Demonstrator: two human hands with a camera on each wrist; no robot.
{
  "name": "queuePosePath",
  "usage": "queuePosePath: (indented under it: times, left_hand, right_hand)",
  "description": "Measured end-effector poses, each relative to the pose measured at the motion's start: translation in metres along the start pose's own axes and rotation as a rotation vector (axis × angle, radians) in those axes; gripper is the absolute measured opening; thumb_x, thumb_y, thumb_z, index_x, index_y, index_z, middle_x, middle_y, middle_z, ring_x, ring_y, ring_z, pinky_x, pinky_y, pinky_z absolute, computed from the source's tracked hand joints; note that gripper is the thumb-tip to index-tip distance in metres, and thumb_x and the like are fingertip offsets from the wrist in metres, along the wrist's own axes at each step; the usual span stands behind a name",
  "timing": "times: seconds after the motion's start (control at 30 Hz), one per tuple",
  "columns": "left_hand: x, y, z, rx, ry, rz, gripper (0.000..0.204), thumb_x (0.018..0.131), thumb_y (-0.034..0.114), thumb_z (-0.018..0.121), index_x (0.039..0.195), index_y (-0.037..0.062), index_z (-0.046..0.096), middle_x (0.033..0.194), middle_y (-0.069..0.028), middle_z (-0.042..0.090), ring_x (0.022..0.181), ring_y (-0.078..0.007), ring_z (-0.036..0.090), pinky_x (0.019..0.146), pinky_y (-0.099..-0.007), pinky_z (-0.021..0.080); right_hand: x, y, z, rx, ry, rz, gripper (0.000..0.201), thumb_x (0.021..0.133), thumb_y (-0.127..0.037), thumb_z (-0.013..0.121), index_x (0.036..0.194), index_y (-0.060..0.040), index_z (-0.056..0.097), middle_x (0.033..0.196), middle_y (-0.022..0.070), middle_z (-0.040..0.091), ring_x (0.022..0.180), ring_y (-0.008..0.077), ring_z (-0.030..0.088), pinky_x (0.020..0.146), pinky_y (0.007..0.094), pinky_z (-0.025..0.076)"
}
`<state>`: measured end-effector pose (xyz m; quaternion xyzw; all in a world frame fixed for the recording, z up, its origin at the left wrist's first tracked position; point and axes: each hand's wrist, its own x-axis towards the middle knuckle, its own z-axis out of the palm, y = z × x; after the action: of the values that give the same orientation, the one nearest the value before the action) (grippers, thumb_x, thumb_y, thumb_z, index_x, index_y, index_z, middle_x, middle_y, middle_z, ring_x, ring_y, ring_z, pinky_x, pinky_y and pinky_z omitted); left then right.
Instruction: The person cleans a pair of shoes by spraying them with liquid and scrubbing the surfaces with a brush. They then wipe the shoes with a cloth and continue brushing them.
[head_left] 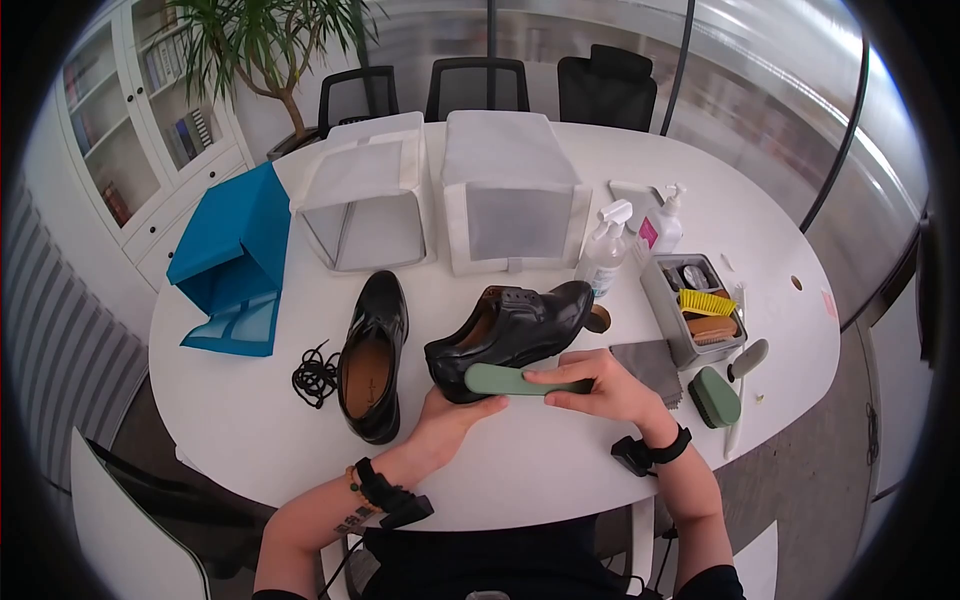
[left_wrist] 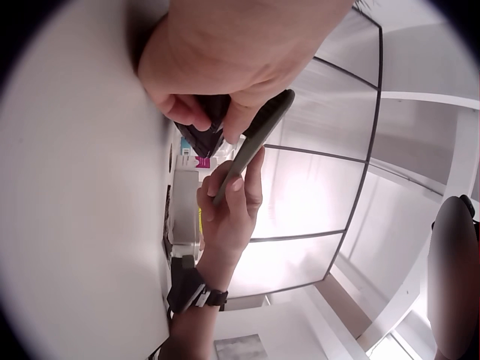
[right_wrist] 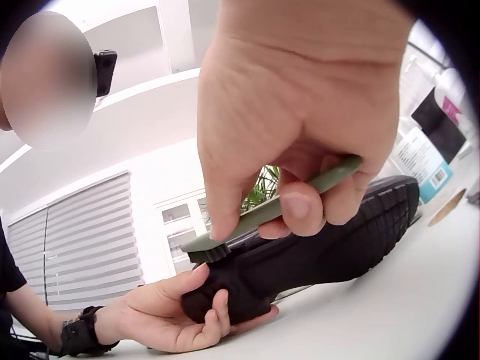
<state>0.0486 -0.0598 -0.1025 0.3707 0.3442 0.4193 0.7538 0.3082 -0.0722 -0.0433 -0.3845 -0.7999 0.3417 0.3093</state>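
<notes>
A black leather dress shoe (head_left: 510, 325) without laces lies tilted on its side, its dark sole (right_wrist: 330, 251) facing the right wrist camera. My left hand (head_left: 447, 425) grips it by the heel, thumb on one side and fingers beneath. In my right hand (head_left: 605, 388) is a long green-backed shoe brush (head_left: 500, 380), pinched between thumb and fingers. Its dark bristles (right_wrist: 208, 255) are right at the heel of the shoe, close by my left thumb. The matching black shoe (head_left: 372, 360) stands upright to the left, its tan insole showing.
Black laces (head_left: 316, 375) lie coiled at left. Behind stand a blue box (head_left: 235, 245) and two white fabric bins (head_left: 515, 190). At right are a spray bottle (head_left: 604, 250), a pump bottle (head_left: 664, 220), a grey caddy (head_left: 690, 340), a grey cloth (head_left: 648, 370) and another green brush (head_left: 715, 397).
</notes>
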Motion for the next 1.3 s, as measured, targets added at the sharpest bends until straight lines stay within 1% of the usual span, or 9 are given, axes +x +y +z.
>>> queuePosePath:
  times: [0.13, 0.2, 0.4, 0.57, 0.77, 0.97, 1.07, 1.17, 1.3]
  left_hand:
    - [0.0, -0.003, -0.002, -0.002, 0.015, -0.035, 0.039, 0.085, 0.001, 0.081, 0.12, 0.001, 0.065, 0.114, -0.0047, 0.068, 0.101, -0.0127, 0.065, 0.09, -0.0284, 0.055]
    - [0.001, -0.004, -0.003, 0.022, 0.031, -0.035, 0.038, 0.085, 0.001, 0.082, 0.119, 0.001, 0.065, 0.113, -0.0047, 0.068, 0.101, -0.0128, 0.066, 0.09, -0.0285, 0.055]
    - [-0.001, 0.003, 0.002, -0.018, 0.022, -0.01, 0.035, 0.084, 0.001, 0.082, 0.116, 0.0025, 0.067, 0.11, -0.0035, 0.069, 0.099, -0.0114, 0.065, 0.088, -0.0279, 0.055]
    - [0.002, -0.004, -0.005, 0.004, -0.001, -0.017, 0.039, 0.085, 0.001, 0.082, 0.12, 0.0029, 0.065, 0.114, -0.0033, 0.067, 0.1, -0.0113, 0.064, 0.088, -0.0278, 0.054]
    - [0.001, -0.001, -0.001, -0.014, 0.0, -0.012, 0.037, 0.085, 0.0, 0.081, 0.119, 0.0027, 0.065, 0.112, -0.003, 0.068, 0.1, -0.0115, 0.064, 0.089, -0.0278, 0.054]
    - [0.001, -0.004, -0.004, -0.001, 0.004, -0.01, 0.037, 0.086, 0.002, 0.081, 0.119, 0.0022, 0.065, 0.113, -0.0034, 0.068, 0.101, -0.0115, 0.064, 0.089, -0.0278, 0.054]
    - [0.0, -0.003, -0.003, -0.022, -0.004, -0.006, 0.037, 0.085, 0.002, 0.082, 0.119, 0.0021, 0.066, 0.113, -0.0035, 0.068, 0.1, -0.0115, 0.065, 0.089, -0.0278, 0.054]
    - [0.003, -0.005, -0.005, 0.013, 0.009, -0.015, 0.038, 0.085, 0.003, 0.082, 0.119, 0.0022, 0.066, 0.113, -0.0033, 0.068, 0.101, -0.0115, 0.064, 0.089, -0.0276, 0.054]
    - [0.004, -0.005, -0.006, 0.025, 0.019, -0.021, 0.039, 0.085, 0.003, 0.083, 0.12, 0.0024, 0.065, 0.114, -0.0032, 0.068, 0.101, -0.0117, 0.064, 0.09, -0.0279, 0.054]
  right_hand:
    - [0.001, -0.001, -0.004, -0.008, 0.142, -0.027, 0.046, 0.086, -0.003, 0.075, 0.13, -0.0136, 0.071, 0.079, 0.0093, 0.064, 0.069, 0.0176, 0.054, 0.067, 0.0318, 0.046]
    - [0.0, 0.003, -0.013, -0.177, 0.228, 0.117, 0.045, 0.087, -0.003, 0.075, 0.13, -0.0123, 0.07, 0.082, 0.0095, 0.066, 0.072, 0.0177, 0.057, 0.069, 0.0313, 0.048]
    - [-0.001, 0.003, -0.005, 0.007, 0.09, -0.034, 0.048, 0.085, -0.004, 0.077, 0.131, -0.0122, 0.07, 0.08, 0.0096, 0.068, 0.068, 0.0158, 0.054, 0.067, 0.0305, 0.046]
    - [-0.002, 0.016, -0.015, -0.132, 0.311, 0.082, 0.047, 0.085, -0.004, 0.078, 0.13, -0.012, 0.07, 0.082, 0.0098, 0.069, 0.069, 0.0153, 0.053, 0.067, 0.0302, 0.046]
    - [-0.002, 0.004, -0.013, 0.004, 0.115, -0.001, 0.046, 0.085, -0.004, 0.078, 0.13, -0.0116, 0.071, 0.082, 0.0089, 0.07, 0.067, 0.0147, 0.05, 0.065, 0.0297, 0.046]
    - [-0.003, 0.009, -0.019, -0.055, 0.304, 0.169, 0.046, 0.085, -0.004, 0.078, 0.13, -0.0122, 0.071, 0.086, 0.0085, 0.072, 0.072, 0.0119, 0.055, 0.07, 0.0279, 0.048]
    - [-0.003, 0.01, -0.018, -0.034, 0.133, 0.03, 0.045, 0.086, -0.004, 0.078, 0.13, -0.0111, 0.071, 0.089, 0.0083, 0.074, 0.071, 0.0103, 0.057, 0.068, 0.0268, 0.049]
    - [-0.002, 0.005, -0.015, 0.012, 0.104, -0.022, 0.045, 0.086, -0.004, 0.078, 0.13, -0.0106, 0.07, 0.09, 0.0076, 0.075, 0.072, 0.0102, 0.057, 0.07, 0.0265, 0.049]
    - [-0.004, 0.012, -0.02, 0.001, 0.226, 0.148, 0.045, 0.086, -0.004, 0.078, 0.13, -0.0105, 0.07, 0.096, 0.0083, 0.075, 0.076, 0.0112, 0.061, 0.075, 0.0272, 0.051]
